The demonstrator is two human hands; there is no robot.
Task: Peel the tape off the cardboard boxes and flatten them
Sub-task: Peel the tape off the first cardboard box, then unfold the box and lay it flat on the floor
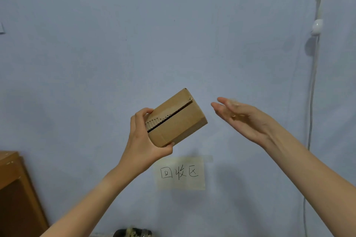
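A small brown corrugated cardboard box [176,118] is being gripped, tilted, by the left hand [143,140]; the right hand [241,118] is being held flat, fingers spread, just beside it.

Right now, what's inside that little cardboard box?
The cardboard box, held in the left hand, is closed. Only a dark slit between its top flaps shows, so its inside is hidden. The right hand is open, beside it, not touching.
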